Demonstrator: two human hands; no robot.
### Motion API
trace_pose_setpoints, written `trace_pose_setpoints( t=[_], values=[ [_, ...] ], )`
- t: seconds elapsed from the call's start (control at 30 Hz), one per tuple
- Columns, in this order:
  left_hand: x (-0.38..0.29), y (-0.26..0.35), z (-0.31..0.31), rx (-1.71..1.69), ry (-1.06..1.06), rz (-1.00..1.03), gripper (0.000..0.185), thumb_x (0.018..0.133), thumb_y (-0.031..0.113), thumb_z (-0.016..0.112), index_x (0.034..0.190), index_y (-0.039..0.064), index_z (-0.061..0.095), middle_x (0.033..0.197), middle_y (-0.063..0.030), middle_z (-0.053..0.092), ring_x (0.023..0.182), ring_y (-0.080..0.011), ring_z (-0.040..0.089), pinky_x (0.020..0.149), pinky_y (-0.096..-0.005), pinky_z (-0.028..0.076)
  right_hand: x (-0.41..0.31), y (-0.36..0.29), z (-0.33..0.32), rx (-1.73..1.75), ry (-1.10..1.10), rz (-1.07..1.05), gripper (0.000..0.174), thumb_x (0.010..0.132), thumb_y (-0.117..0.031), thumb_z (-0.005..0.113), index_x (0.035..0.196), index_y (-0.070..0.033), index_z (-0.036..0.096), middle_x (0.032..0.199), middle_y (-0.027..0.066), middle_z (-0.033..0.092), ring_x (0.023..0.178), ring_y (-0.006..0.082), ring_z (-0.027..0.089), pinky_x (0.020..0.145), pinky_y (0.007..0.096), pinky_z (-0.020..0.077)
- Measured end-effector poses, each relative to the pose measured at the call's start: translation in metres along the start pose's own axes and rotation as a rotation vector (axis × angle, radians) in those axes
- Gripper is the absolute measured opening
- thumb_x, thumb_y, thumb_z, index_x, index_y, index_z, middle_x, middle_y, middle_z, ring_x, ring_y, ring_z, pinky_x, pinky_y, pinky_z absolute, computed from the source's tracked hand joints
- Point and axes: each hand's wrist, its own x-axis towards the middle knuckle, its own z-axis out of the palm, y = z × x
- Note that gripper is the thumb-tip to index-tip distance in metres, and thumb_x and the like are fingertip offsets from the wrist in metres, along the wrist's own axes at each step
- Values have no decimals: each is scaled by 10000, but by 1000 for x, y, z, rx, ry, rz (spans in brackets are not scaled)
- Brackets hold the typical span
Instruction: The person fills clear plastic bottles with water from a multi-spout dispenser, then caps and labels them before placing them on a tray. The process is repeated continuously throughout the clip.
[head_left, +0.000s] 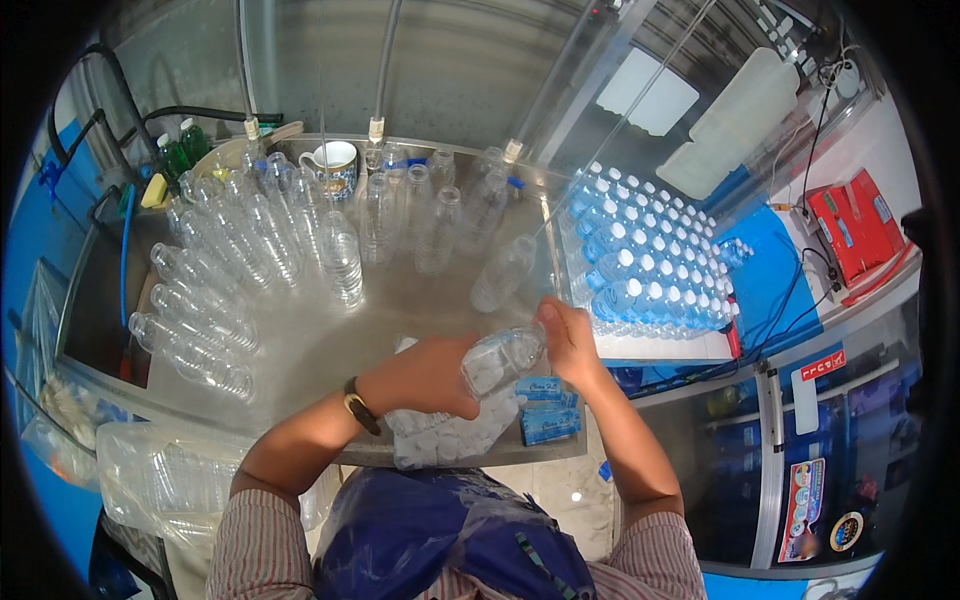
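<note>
My left hand (431, 379) grips the body of a clear plastic bottle (501, 361), which lies tilted with its neck to the right. The fingers of my right hand (568, 334) close around its neck end, where a cap is hidden if there is one. Beneath my left hand, a clear bag of white bottle caps (450, 435) rests at the front edge of the steel counter (315, 375). Two stacks of blue printed labels (550, 425) lie just right of the bag. Several uncapped clear bottles (341, 259) stand beyond my hands.
Many white-capped bottles with blue labels (652, 262) stand in rows on the right. At the back are filling nozzles (376, 129), a patterned mug (335, 171) and green bottles (193, 141). A sink (105, 300) is at the left; a bag of empty bottles (176, 472) hangs below the counter.
</note>
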Motion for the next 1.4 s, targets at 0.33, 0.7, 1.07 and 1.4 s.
trace_pose_setpoints(
  t=[0.33, 0.7, 1.07, 1.4],
  values=[
    [47, -59, 30, 309, 485, 68, 796, 706, 273, 785, 1347, -10, 406, 1194, -273, 579, 1080, -430, 585, 924, -483, 477, -36, 93, 5, 508, 85, 440, 318, 992, -318, 566, 957, -17, 661, 785, 74, 570, 794, 177, 596, 712, 325, 480],
    [95, -131, 36, 94, 951, 100, 898, 668, 278, 853, 1363, -36, 379, 1310, -284, 462, 1230, -435, 447, 1013, -466, 426, -109, 165, 34, -351, -21, -8, 98, 776, -128, 757, 862, -86, 734, 838, 92, 606, 812, 302, 601, 724, 380, 503],
    [56, -63, 69, -130, 470, 289, 495, 848, 364, 730, 1141, -25, 642, 1011, -163, 694, 912, -298, 665, 843, -398, 513, -61, 76, 31, 151, 263, 336, 35, 871, 3, 655, 904, 10, 661, 772, 34, 563, 668, 90, 505, 616, 232, 411],
    [49, -65, 47, -491, 532, -30, 321, 859, 244, 757, 1018, -26, 693, 830, -54, 717, 746, -111, 645, 697, -284, 530, -27, 25, 58, 581, 18, 458, 148, 894, -21, 669, 1037, -37, 634, 810, -14, 595, 707, 78, 551, 652, 214, 458]
  ],
)
